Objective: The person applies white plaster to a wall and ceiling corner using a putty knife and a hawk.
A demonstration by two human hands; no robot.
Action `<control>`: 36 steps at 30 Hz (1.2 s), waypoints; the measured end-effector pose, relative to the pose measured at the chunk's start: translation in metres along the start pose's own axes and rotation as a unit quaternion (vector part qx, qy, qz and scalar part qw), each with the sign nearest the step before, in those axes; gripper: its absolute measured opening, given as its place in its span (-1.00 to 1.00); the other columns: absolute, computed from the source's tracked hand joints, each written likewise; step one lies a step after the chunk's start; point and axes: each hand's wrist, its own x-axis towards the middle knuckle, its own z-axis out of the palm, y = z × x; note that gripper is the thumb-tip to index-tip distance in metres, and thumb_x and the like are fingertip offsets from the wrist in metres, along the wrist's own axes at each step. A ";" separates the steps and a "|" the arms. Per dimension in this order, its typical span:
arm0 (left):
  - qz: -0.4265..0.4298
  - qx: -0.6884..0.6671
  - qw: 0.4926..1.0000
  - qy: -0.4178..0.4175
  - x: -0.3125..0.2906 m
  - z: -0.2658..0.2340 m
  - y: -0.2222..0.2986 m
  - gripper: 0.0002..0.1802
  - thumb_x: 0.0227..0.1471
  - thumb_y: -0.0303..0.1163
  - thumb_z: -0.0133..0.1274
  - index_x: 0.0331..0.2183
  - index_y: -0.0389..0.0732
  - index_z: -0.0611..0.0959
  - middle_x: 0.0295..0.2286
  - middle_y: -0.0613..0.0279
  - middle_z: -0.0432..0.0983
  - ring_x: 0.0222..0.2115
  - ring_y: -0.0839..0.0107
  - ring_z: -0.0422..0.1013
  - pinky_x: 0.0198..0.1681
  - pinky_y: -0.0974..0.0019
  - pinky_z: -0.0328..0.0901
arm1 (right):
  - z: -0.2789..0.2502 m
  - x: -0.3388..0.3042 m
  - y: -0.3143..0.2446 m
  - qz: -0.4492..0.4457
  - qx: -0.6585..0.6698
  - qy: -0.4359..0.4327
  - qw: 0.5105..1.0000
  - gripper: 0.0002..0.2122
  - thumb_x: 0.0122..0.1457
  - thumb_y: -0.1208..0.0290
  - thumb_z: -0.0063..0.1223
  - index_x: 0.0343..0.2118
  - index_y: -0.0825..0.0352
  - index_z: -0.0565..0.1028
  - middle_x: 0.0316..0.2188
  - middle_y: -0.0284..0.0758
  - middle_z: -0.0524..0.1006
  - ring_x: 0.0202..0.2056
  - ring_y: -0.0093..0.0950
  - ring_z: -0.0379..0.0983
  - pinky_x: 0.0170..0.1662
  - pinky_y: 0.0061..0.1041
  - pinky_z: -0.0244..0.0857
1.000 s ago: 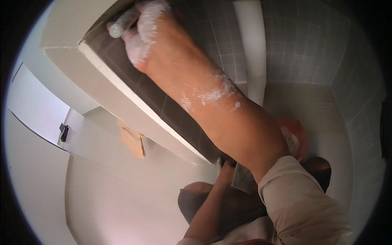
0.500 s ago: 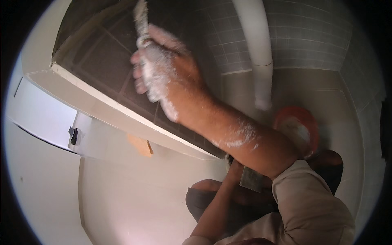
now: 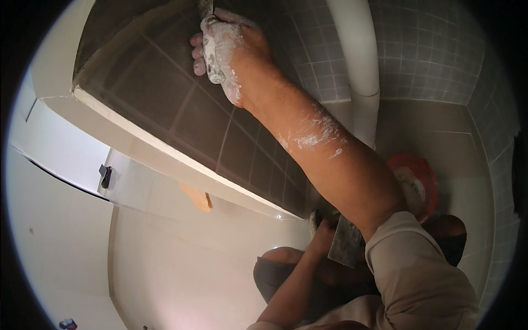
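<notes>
My right hand (image 3: pixel 231 47), dusted with white powder or paste, reaches up to the dark tiled wall (image 3: pixel 181 104). Its fingers close around the white-smeared handle of a putty knife (image 3: pixel 206 7), whose blade runs out of the top of the picture. Lower down, my left hand (image 3: pixel 326 232) is close to my knees, partly behind the right forearm. It grips a flat, rectangular metal trowel (image 3: pixel 346 245) with a grey, stained face; the fingers are only partly visible.
A pale raised edge (image 3: pixel 165 146) borders the tiled wall. A white pipe (image 3: pixel 357 49) stands by the far tiles. The red bucket (image 3: pixel 432 181) with white material inside sits right of my forearm. An orange-tan piece (image 3: pixel 196 197) and a small black object (image 3: pixel 106 176) lie at left.
My right hand has moved up and slightly right with the putty knife, so less of the blade shows. The trowel in my left hand has shifted slightly right, and the whole view has shifted a little.
</notes>
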 end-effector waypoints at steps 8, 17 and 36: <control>0.145 0.161 0.976 -0.026 0.001 0.000 -0.018 -0.64 -0.03 -0.40 0.11 -0.20 -0.45 0.60 -0.30 -0.04 0.63 -0.29 0.39 0.48 -0.13 0.27 0.33 | 0.030 -0.006 -0.007 0.009 0.059 -0.002 0.998 -0.88 0.21 0.44 -0.08 -0.42 0.36 0.39 -0.55 -0.27 0.41 -0.61 -0.44 0.39 -0.64 -0.42 0.36; 0.037 0.000 0.999 -0.040 0.001 -0.002 -0.007 -0.65 -0.03 -0.38 0.10 -0.23 -0.45 0.60 -0.33 -0.03 0.63 -0.28 0.39 0.49 -0.12 0.26 0.32 | 0.046 -0.005 -0.005 0.010 0.070 -0.071 0.995 -0.91 0.19 0.46 -0.11 -0.40 0.35 0.38 -0.55 -0.28 0.40 -0.61 -0.45 0.38 -0.65 -0.36 0.38; 0.016 -0.021 0.999 -0.031 -0.003 -0.006 -0.004 -0.56 0.07 -0.26 0.00 -0.09 -0.38 0.52 -0.20 -0.02 0.56 -0.19 0.31 0.46 -0.09 0.23 0.33 | 0.030 -0.077 -0.019 0.062 0.092 -0.019 0.994 -0.62 0.28 0.43 -0.20 0.14 0.40 0.24 -0.46 -0.34 0.36 -0.54 -0.54 0.34 -0.61 -0.49 0.39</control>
